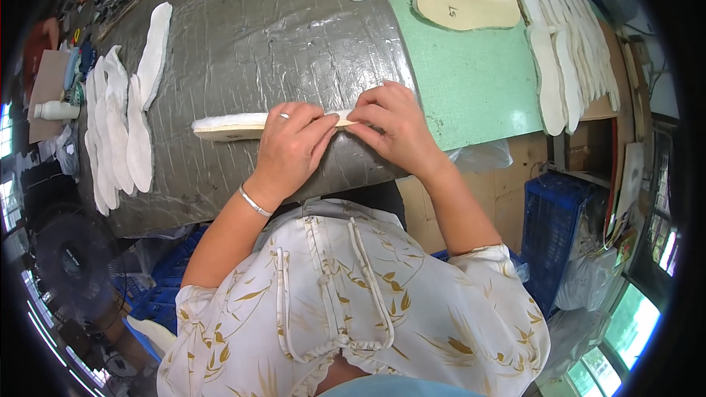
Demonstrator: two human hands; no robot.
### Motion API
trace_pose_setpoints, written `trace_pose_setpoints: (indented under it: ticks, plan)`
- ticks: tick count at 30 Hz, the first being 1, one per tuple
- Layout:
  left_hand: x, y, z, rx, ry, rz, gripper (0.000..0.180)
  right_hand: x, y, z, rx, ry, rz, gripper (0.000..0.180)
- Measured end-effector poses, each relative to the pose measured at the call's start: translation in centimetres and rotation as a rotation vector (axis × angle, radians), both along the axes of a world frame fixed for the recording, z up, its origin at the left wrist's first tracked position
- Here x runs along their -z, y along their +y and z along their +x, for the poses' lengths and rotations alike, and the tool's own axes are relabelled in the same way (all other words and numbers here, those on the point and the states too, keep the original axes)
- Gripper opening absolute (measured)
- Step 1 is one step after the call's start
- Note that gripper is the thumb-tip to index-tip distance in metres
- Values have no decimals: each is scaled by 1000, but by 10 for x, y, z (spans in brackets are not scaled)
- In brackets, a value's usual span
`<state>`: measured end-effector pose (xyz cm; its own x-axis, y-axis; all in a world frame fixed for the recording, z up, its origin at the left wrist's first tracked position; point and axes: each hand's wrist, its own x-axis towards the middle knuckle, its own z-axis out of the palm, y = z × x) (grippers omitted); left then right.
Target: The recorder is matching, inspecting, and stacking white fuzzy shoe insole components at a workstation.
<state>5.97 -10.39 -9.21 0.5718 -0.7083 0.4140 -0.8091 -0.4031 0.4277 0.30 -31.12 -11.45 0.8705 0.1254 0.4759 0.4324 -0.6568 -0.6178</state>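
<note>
The step in hand looks like matching or pressing the edges of a layered insole (243, 131), fleecy white above and cream below, so the next move seems to call for steady fingertip pressure with the rims kept flush. The left hand (298, 136) and right hand (391, 123) are both narrowed on it, thumbs and fingers pinching close together near its right end. From that grip the insole stretches leftward past the left hand, near the table's (243, 51) front edge, with loose white insoles (140, 132) farther left.
</note>
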Motion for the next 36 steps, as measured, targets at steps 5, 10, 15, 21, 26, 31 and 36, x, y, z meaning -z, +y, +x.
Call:
trace_pose_setpoints:
  ticks: [5, 10, 15, 21, 26, 31, 36]
  plan:
    - [-1, 1, 0, 3, 9, 9, 22, -1, -11, 1, -5, -27, -80, 18]
    - [0, 1, 2, 2, 13, 6, 22, 0, -13, -3, 67, -48, -43, 23]
    - [0, -2, 2, -9, 5, -26, 18, 12, -18, -9, 61, -2, 0, 23]
    - [3, -2, 2, -18, 9, -11, 22, 17, -22, -17, 181, -36, 69, 28]
    - [3, -1, 2, -19, 2, 14, 23, 17, -9, -14, 139, -84, 38, 32]
    - [-5, -10, -2, -73, 42, 55, 24, 29, -10, -16, 157, 13, 110, 32]
    - [-7, 1, 7, -61, 83, 73, 20, 19, -2, -22, 113, 240, 355, 58]
